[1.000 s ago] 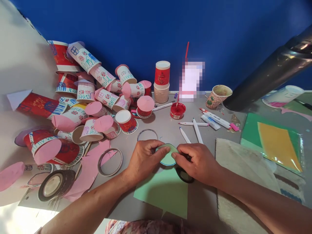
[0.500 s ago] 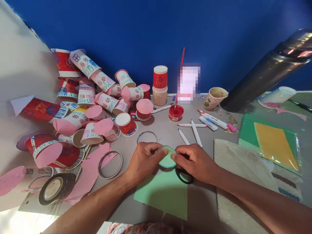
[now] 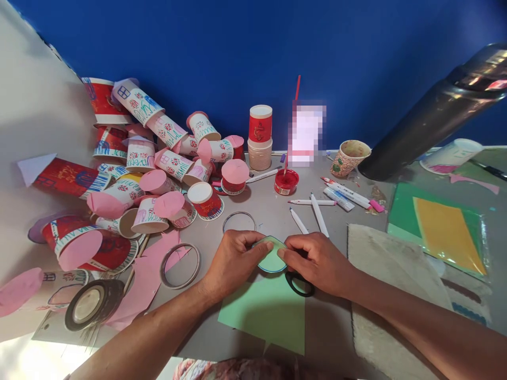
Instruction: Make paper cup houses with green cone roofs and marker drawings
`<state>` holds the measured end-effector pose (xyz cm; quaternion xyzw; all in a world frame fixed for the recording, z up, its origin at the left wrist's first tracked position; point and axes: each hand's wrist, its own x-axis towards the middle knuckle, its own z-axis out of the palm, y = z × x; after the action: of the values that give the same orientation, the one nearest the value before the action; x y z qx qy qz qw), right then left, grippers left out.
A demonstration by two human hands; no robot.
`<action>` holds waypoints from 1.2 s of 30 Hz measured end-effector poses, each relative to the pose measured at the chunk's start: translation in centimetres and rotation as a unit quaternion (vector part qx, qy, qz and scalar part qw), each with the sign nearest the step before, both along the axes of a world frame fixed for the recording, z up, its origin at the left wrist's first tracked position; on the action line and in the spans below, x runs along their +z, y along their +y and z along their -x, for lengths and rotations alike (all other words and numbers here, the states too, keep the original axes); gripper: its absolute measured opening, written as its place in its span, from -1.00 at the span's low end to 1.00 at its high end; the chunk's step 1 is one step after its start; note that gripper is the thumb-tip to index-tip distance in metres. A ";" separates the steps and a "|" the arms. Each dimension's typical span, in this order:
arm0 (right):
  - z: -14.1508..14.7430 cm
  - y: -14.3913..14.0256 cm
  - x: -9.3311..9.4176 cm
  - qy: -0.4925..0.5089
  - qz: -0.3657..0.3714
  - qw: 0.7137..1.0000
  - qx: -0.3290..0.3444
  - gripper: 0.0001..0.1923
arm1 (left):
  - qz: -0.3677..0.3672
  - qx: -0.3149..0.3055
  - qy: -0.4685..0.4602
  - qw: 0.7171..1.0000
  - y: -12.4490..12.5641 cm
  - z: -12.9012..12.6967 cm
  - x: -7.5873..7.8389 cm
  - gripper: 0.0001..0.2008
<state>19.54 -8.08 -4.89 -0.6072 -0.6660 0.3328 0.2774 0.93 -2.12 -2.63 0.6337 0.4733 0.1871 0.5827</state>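
Pale green paper, cut to a round disc with a blue drawn edge (image 3: 272, 258), sits pinched between both hands above the grey tabletop (image 3: 257, 206). The left hand (image 3: 233, 261) closes thumb and fingers on the disc's left rim, and the right hand (image 3: 319, 264) pinches the right rim in the same way, so the disc is held at 2 opposite sides. Black-handled scissors (image 3: 300, 284) lie just under the right hand, 1 loop showing below the knuckles; whether the hand touches them cannot be told. Directly beneath the grip lies a larger pale green paper sheet (image 3: 265, 314), flat on the table. Just beyond the grip rests a thin clear ring (image 3: 238, 222), and left of the left hand a wider tape ring (image 3: 179, 265) lies on pink paper scraps (image 3: 144, 282). Beyond the right hand lie 2 white marker pens (image 3: 312, 216). Far left of the grip, decorated paper cups with pink paper lids (image 3: 158, 163) are heaped together.
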 end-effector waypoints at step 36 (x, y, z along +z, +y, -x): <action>0.0 -0.1 0.1 -0.069 -0.046 0.996 0.017 -0.63 | -0.027 -0.029 -0.007 0.999 0.5 0.1 -0.1 -0.72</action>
<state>19.54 -8.14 -4.80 -0.6042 -0.7081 0.2642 0.2526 0.82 -1.66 -2.70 0.6615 0.4455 0.1869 0.5736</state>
